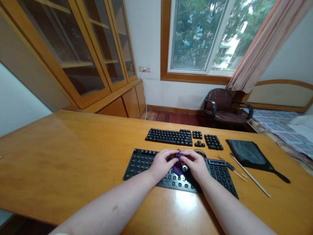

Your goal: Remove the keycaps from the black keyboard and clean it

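A purple cloth (177, 169) is pinched between the fingertips of both hands, above the middle of a black keyboard base (140, 164). My left hand (160, 164) is closed on the cloth from the left, thumb and fingers together. From the other side my right hand (197, 165) grips it too. A small dark bit shows at the fingertips, too small to name; the fingers partly hide it. The keyboard base has its keycaps off, so bare switches show in rows. Both wrists pass over its near edge.
Behind the base lie black keycaps (168, 137) in keyboard order, with a number-pad group (213, 142) at their right. A wire keycap puller (231, 167), a thin pale stick (250, 175) and a black pouch (246, 153) lie to the right. A chair (220, 106) stands beyond the table.
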`<action>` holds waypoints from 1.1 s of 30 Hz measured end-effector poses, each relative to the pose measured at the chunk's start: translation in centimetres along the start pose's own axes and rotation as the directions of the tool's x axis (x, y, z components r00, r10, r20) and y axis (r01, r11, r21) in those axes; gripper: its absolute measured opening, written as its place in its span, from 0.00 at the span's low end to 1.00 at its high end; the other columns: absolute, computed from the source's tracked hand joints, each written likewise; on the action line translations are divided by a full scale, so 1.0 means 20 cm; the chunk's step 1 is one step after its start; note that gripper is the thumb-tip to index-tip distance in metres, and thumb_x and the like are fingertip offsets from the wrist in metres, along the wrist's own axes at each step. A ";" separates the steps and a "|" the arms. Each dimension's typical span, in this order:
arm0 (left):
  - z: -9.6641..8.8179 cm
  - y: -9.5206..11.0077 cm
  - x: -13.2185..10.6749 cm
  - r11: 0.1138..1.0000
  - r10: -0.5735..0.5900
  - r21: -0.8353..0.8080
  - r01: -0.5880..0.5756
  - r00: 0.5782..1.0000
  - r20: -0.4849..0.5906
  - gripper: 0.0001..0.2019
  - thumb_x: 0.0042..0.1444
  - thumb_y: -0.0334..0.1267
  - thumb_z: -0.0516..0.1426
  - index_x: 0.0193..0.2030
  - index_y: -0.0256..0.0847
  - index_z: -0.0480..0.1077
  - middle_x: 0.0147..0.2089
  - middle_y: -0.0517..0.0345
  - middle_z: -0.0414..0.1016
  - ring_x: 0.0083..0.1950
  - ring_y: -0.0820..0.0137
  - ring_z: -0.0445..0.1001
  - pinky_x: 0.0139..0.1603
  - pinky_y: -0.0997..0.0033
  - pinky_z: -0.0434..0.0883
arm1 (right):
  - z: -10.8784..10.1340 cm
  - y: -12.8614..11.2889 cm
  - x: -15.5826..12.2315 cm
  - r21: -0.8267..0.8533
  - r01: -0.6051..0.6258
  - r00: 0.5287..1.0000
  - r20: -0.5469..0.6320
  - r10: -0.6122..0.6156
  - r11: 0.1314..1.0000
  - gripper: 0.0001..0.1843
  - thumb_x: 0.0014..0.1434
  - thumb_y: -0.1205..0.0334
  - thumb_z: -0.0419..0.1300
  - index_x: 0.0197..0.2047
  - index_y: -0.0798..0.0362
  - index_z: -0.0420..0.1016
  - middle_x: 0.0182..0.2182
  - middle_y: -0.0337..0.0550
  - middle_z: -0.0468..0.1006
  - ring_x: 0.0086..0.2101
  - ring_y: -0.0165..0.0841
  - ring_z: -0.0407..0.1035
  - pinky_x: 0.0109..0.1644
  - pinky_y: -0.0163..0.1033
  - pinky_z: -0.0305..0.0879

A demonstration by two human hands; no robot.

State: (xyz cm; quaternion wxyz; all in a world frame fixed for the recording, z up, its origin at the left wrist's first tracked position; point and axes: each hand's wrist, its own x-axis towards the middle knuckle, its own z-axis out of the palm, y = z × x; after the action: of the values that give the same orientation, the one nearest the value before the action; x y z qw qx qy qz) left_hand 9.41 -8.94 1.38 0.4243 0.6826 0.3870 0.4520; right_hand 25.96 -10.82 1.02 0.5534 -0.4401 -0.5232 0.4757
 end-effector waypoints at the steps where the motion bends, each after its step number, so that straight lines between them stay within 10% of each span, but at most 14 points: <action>1: 0.01 -0.01 0.00 0.999 -0.017 -0.034 0.016 1.000 -0.003 0.14 0.50 0.31 0.60 0.45 0.41 0.73 0.46 0.52 0.76 0.47 0.66 0.74 0.52 0.64 0.70 | 0.00 0.00 0.00 0.004 -0.004 1.000 -0.003 0.004 1.000 0.09 0.47 0.56 0.67 0.32 0.51 0.79 0.32 0.42 0.75 0.28 0.32 0.70 0.28 0.37 0.72; 17: -0.01 0.02 0.01 0.993 0.119 0.018 -0.119 0.993 0.005 0.09 0.50 0.29 0.61 0.38 0.42 0.77 0.39 0.54 0.77 0.41 0.68 0.75 0.48 0.66 0.72 | 0.00 0.03 0.00 0.068 -0.106 0.994 0.043 0.103 0.992 0.14 0.44 0.58 0.69 0.35 0.52 0.76 0.27 0.40 0.77 0.24 0.31 0.70 0.30 0.37 0.69; 33: 0.00 0.03 0.00 1.000 -0.021 -0.023 0.020 0.998 -0.065 0.09 0.49 0.29 0.61 0.38 0.41 0.76 0.39 0.55 0.78 0.40 0.69 0.76 0.45 0.67 0.73 | 0.01 0.02 0.01 0.073 -0.124 0.992 0.008 0.124 0.990 0.13 0.45 0.54 0.68 0.34 0.52 0.76 0.27 0.40 0.77 0.24 0.31 0.69 0.29 0.37 0.69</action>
State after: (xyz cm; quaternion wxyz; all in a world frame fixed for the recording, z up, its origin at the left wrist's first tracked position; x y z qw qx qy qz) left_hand 9.41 -9.18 1.84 0.4237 0.6587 0.4024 0.4740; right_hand 25.80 -10.65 0.60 0.5379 -0.4503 -0.4779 0.5287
